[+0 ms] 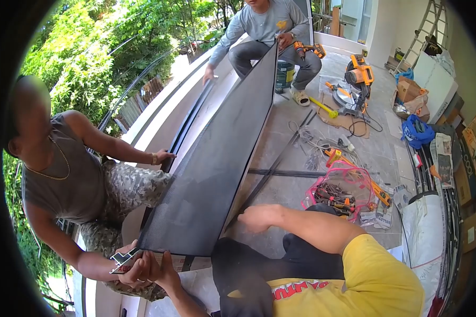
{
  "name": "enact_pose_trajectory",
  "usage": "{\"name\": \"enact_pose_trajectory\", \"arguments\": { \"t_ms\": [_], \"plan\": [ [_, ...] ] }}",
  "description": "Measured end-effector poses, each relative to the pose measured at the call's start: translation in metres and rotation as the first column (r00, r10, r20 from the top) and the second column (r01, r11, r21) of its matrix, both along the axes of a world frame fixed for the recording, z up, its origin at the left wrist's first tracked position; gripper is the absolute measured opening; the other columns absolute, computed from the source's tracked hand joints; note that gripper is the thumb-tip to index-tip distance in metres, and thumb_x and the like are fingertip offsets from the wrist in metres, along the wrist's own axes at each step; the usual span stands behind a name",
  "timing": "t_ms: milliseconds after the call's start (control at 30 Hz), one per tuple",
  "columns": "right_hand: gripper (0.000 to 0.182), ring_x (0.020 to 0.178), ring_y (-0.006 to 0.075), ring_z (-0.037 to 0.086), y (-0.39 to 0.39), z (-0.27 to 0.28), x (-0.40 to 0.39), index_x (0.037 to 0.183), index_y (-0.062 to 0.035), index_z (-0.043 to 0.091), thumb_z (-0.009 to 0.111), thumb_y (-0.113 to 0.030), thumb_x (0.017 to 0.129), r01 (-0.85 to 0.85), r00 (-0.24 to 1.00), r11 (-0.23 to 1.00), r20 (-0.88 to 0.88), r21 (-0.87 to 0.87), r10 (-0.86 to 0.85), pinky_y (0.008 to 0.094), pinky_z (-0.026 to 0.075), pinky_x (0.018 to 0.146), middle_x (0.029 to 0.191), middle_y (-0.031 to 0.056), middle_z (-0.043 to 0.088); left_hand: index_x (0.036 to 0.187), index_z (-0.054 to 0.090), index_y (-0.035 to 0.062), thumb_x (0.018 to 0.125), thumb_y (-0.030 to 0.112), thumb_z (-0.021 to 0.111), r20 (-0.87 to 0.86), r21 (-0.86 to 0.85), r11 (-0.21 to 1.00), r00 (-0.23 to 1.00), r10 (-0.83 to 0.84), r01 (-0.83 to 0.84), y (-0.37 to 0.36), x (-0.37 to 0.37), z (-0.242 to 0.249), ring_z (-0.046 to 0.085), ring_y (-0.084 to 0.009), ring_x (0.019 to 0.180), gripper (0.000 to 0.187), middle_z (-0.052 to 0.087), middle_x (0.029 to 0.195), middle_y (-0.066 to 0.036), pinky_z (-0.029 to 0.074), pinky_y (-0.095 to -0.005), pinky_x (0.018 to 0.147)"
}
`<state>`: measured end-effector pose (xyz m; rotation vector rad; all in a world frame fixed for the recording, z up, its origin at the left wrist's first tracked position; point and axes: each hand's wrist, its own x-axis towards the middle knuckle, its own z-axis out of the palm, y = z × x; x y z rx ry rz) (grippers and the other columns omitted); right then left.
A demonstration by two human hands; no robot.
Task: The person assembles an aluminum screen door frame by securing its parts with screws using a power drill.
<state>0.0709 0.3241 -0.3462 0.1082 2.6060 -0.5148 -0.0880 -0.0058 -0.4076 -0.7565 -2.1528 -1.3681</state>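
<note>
A long dark mesh screen panel [206, 169] in a narrow black frame stretches away from me, tilted on its side. My left hand [161, 272] is closed around its near end, beside a cut hollow aluminium profile end [126, 258]. A co-worker's hand [122, 254] touches this same corner. My right hand [260, 217] hangs just right of the panel's near edge, above the floor; its fingers are blurred and partly hidden. At the far end, a second person's hand [284, 40] holds the panel's tip. Both co-workers also touch a dark rail [193, 113] on the left.
Behind my right arm lie a pink-rimmed clear bag of screws [336, 193], an orange level [381, 193] and dark metal strips [280, 158]. Farther off stand a miter saw [357, 79], a yellow hammer [323, 107], a green bucket [284, 74] and a ladder [428, 31].
</note>
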Motion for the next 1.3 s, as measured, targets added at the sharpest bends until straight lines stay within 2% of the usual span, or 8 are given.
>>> {"name": "enact_pose_trajectory", "arguments": {
  "t_ms": [233, 300, 400, 633, 1033, 1100, 1233, 1300],
  "plan": [
    [0.035, 0.102, 0.0382, 0.065, 0.001, 0.0, -0.001, 0.112, 0.0018, 0.061, 0.06, -0.025, 0.089, -0.001, 1.0, 1.0, 0.002, -0.012, 0.001, 0.048, 0.052, 0.084, 0.103, 0.0205, 0.069, 0.14, 0.043, -0.0006, 0.085, -0.001, 0.07, 0.035, 0.043, 0.999, 0.999, -0.018, 0.016, 0.006, 0.004, 0.008, 0.048, -0.022, 0.117, 0.061, 0.047, 0.132, -0.009, 0.039, -0.0356, 0.105],
    [0.034, 0.1, 0.0382, 0.066, 0.003, -0.006, -0.002, 0.111, 0.0021, 0.063, 0.059, -0.022, 0.088, 0.009, 1.0, 1.0, -0.019, -0.017, -0.009, 0.0477, 0.052, 0.085, 0.102, 0.0211, 0.069, 0.14, 0.044, -0.0005, 0.086, -0.002, 0.07, -0.055, -0.027, 0.999, 0.998, -0.024, 0.022, 0.0, -0.003, -0.002, 0.047, -0.0228, 0.121, 0.06, 0.046, 0.136, -0.01, 0.038, -0.0368, 0.107],
    [0.036, 0.105, 0.0382, 0.064, 0.007, -0.011, -0.007, 0.114, 0.001, 0.059, 0.061, -0.027, 0.091, -0.003, 0.999, 1.0, 0.044, -0.002, 0.003, 0.0486, 0.051, 0.084, 0.106, 0.0201, 0.068, 0.14, 0.044, -0.0013, 0.085, -0.002, 0.069, 0.028, -0.041, 0.999, 1.0, -0.001, 0.002, 0.003, 0.002, 0.008, 0.045, -0.0242, 0.126, 0.06, 0.045, 0.139, -0.011, 0.037, -0.0379, 0.109],
    [0.037, 0.106, 0.0379, 0.064, 0.006, -0.002, -0.004, 0.118, 0.0, 0.059, 0.06, -0.026, 0.092, 0.017, 0.998, 1.0, 0.057, 0.003, -0.017, 0.0491, 0.051, 0.086, 0.106, 0.0199, 0.068, 0.139, 0.044, -0.0024, 0.084, -0.003, 0.07, -0.069, -0.089, 0.995, 0.997, 0.035, -0.041, 0.003, 0.0, 0.005, 0.043, -0.026, 0.129, 0.061, 0.044, 0.141, -0.012, 0.034, -0.0389, 0.112],
    [0.039, 0.105, 0.0387, 0.064, 0.006, -0.006, -0.004, 0.119, 0.0014, 0.059, 0.061, -0.026, 0.091, 0.015, 0.999, 1.0, 0.049, -0.002, -0.015, 0.0494, 0.05, 0.087, 0.106, 0.0204, 0.068, 0.137, 0.048, 0.0023, 0.083, -0.004, 0.073, -0.036, 0.1, 0.994, 0.998, -0.046, 0.049, 0.01, 0.0, 0.001, 0.054, -0.0186, 0.11, 0.06, 0.053, 0.127, -0.008, 0.047, -0.0323, 0.097],
    [0.039, 0.105, 0.0386, 0.064, 0.007, -0.007, -0.004, 0.118, 0.002, 0.059, 0.061, -0.026, 0.091, 0.013, 0.999, 1.0, 0.047, 0.0, -0.013, 0.0494, 0.051, 0.086, 0.105, 0.0206, 0.069, 0.111, 0.063, -0.0041, 0.079, 0.002, 0.077, 0.176, 0.212, 0.977, 0.984, -0.024, -0.014, 0.017, 0.008, 0.011, 0.058, -0.0252, 0.106, 0.035, 0.063, 0.116, -0.012, 0.046, -0.0411, 0.098],
    [0.038, 0.104, 0.0386, 0.064, 0.007, -0.011, -0.005, 0.116, 0.0029, 0.06, 0.061, -0.026, 0.092, -0.01, 1.0, 1.0, 0.013, 0.0, 0.01, 0.0491, 0.051, 0.086, 0.104, 0.0211, 0.069, 0.108, 0.065, -0.0034, 0.08, 0.001, 0.077, 0.185, 0.145, 0.989, 0.981, -0.055, 0.028, 0.008, 0.0, 0.0, 0.058, -0.0261, 0.105, 0.031, 0.063, 0.114, -0.013, 0.046, -0.0415, 0.098],
    [0.037, 0.104, 0.0387, 0.064, 0.005, -0.01, -0.005, 0.115, 0.0029, 0.06, 0.061, -0.026, 0.092, -0.013, 1.0, 1.0, 0.011, -0.005, 0.013, 0.049, 0.051, 0.086, 0.104, 0.0213, 0.069, 0.106, 0.066, -0.0027, 0.08, 0.002, 0.076, 0.048, 0.138, 0.99, 0.999, -0.025, 0.019, 0.012, 0.003, 0.002, 0.058, -0.0269, 0.106, 0.028, 0.063, 0.115, -0.014, 0.046, -0.0419, 0.098]
  ]
}}
